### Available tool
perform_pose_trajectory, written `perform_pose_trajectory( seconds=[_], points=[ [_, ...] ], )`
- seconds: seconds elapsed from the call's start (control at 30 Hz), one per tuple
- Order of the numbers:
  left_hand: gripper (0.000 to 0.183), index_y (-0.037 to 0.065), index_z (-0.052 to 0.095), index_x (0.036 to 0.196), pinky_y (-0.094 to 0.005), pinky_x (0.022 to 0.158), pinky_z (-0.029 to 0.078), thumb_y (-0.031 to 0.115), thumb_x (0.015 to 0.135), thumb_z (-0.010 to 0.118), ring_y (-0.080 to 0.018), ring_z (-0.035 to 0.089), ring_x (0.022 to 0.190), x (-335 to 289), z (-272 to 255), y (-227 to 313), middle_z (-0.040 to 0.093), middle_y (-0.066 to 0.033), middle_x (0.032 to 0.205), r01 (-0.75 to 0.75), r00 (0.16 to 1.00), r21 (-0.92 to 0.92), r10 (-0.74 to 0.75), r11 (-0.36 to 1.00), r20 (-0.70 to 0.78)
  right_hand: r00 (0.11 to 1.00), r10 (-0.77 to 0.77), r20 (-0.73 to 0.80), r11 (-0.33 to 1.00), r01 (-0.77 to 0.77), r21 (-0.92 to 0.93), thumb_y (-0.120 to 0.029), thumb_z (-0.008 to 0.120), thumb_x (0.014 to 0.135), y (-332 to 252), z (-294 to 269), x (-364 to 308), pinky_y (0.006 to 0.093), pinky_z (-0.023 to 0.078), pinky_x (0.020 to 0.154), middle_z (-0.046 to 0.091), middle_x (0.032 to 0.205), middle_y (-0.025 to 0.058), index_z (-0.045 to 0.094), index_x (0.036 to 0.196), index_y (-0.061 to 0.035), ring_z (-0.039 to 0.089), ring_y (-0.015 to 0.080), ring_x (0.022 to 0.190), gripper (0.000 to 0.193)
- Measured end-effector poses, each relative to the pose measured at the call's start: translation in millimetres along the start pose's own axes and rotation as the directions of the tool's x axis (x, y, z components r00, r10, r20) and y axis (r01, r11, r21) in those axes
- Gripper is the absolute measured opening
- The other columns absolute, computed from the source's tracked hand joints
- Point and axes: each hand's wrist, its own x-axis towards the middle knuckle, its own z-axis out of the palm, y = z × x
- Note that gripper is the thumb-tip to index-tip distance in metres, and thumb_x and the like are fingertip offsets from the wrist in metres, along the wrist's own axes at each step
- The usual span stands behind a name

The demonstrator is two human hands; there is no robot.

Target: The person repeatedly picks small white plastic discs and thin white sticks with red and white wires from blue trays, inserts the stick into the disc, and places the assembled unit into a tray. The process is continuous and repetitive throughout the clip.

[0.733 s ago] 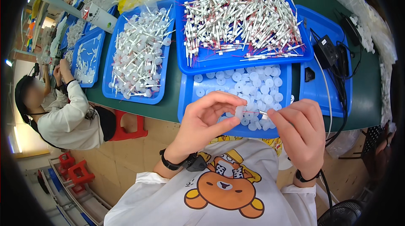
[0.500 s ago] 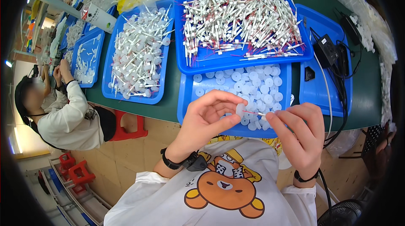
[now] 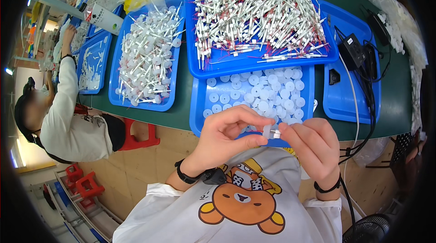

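Observation:
Between the thumb and fingers of my left hand point(image 3: 231, 132) is a translucent white plastic disc point(image 3: 266, 131), held on edge. My right hand point(image 3: 313, 145) pinches a thin white stick-like part point(image 3: 275, 133), mostly hidden by the fingers; its end meets the disc. Both hands are above the near edge of a blue tray point(image 3: 200, 93) of loose white discs point(image 3: 272, 91). Overlapping that tray's far side is another blue tray point(image 3: 218, 67), heaped with white stick-like parts with red wires point(image 3: 259, 20).
To the left, a blue tray point(image 3: 169, 100) holds sticks joined to discs point(image 3: 147, 57). On the right, another blue tray point(image 3: 349, 100) has a black power adapter point(image 3: 352, 52) and cables. A white cup point(image 3: 105, 19) lies tilted at the back left. Another person point(image 3: 68, 116) sits farther left.
My right hand has moved closer to my left, bringing the stick up against the disc; the red wire between them no longer shows. The other person's arm has reached farther away.

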Motion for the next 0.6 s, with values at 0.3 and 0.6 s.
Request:
perform_pose_trajectory(
  seconds=[0.3, 0.6],
  points=[
    [0.026, -0.004, 0.073, 0.109, -0.0318, 0.087, 0.055, -0.003, 0.084, 0.08, -0.0196, 0.069, 0.099, -5.1, 5.2, 14.0, 0.073, -0.0142, 0.109, 0.035, 0.999, 0.349, -0.023, 0.936, -0.037, 0.989, -0.092, 0.118, 0.994, 0.098, -0.044, -0.004, 0.07, 0.063, -7.3, 0.6, -7.3, 0.034, 0.054, 0.064, 0.064, 0.09, 0.0127, 0.072, 0.102, 0.0116, 0.06, 0.0245, 0.084, 0.042],
    [0.025, -0.005, 0.077, 0.098, -0.0327, 0.076, 0.057, -0.004, 0.075, 0.086, -0.024, 0.073, 0.09, -1.4, -1.6, 36.9, 0.074, -0.0163, 0.095, 0.007, 0.988, 0.445, -0.076, 0.896, 0.136, 0.983, 0.177, 0.049, 0.95, -0.183, 0.254, 0.002, 0.075, 0.067, -26.4, 2.5, -11.7, 0.0328, 0.05, 0.058, 0.065, 0.085, 0.0114, 0.072, 0.1, 0.0064, 0.06, 0.0256, 0.071, 0.033]
  ],
)
